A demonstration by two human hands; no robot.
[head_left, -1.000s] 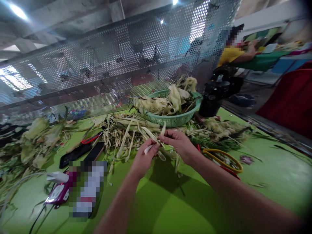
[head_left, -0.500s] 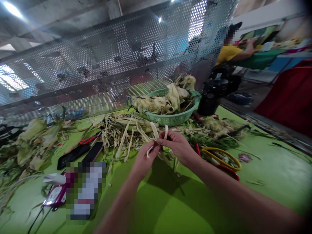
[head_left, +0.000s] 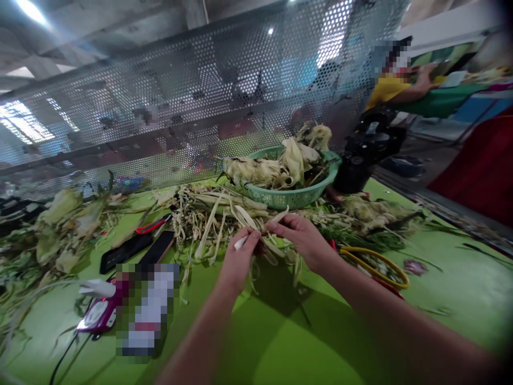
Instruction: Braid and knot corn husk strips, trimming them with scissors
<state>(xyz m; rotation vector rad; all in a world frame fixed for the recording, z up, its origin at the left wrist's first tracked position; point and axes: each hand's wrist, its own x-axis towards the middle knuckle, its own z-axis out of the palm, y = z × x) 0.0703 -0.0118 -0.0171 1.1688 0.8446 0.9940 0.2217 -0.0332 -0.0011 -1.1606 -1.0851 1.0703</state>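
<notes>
Strip location: pale husk strips (head_left: 277, 217) are held between both hands, above the desk (head_left: 288, 342), on the near side of the green basket (head_left: 276, 200).
Strip axis: at the right hand (head_left: 273, 230), one free end is slanted up and away, toward the basket; at the left hand (head_left: 255, 238), a white end is pointed toward the desk's left edge.
Nearer hand: neither is clearly nearer; the fingertips are set close together.
Left grip: thumb and forefinger are pressed together, pinching a strip.
Right grip: thumb and fingertips are likewise closed on a strip.
Continuity: whether one strip is shared by both grips cannot be told.
</notes>
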